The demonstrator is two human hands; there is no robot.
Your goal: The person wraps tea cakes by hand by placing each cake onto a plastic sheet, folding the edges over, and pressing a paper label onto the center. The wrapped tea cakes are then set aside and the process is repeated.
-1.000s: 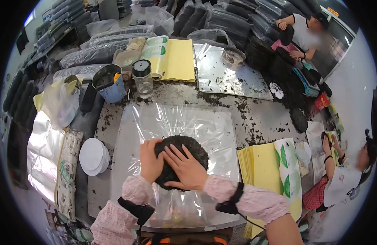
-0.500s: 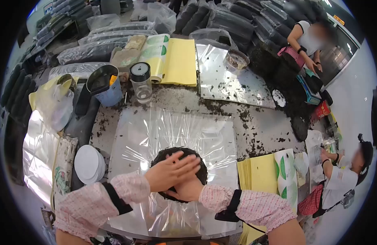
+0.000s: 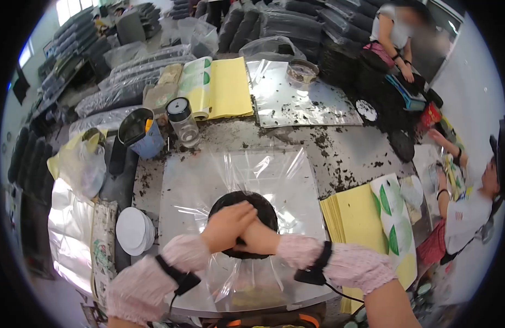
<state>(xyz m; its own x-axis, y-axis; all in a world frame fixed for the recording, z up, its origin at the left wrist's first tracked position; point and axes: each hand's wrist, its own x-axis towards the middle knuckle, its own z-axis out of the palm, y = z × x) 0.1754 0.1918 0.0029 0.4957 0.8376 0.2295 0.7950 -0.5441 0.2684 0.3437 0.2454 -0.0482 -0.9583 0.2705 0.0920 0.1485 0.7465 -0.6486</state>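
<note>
My left hand (image 3: 229, 225) lies across my right hand (image 3: 259, 237), its fingers close together and stretched over the back of it. Both press on a round black mass (image 3: 243, 200) with a rough surface; its exact material I cannot make out. The fingers of my right hand are mostly hidden under the left. Beneath the mass is a crinkled sheet of clear plastic film (image 3: 288, 180), spread over a pale board (image 3: 178, 188). Pink-white sleeves with black straps cover my forearms.
Left stand a stack of white discs (image 3: 133, 230), a blue jug (image 3: 143, 134) and a clear jar (image 3: 184, 123). Yellow sheets (image 3: 353, 224) lie right, more (image 3: 230, 87) behind. A metal sheet (image 3: 307, 106) holds a clear bowl (image 3: 302, 72). Dark crumbs dot the table. Two people work at right.
My left fingers have drawn in over the right hand, and the hands bunch closer together on the black mass. The camera view has shifted and tilted; the person at lower right has raised an arm.
</note>
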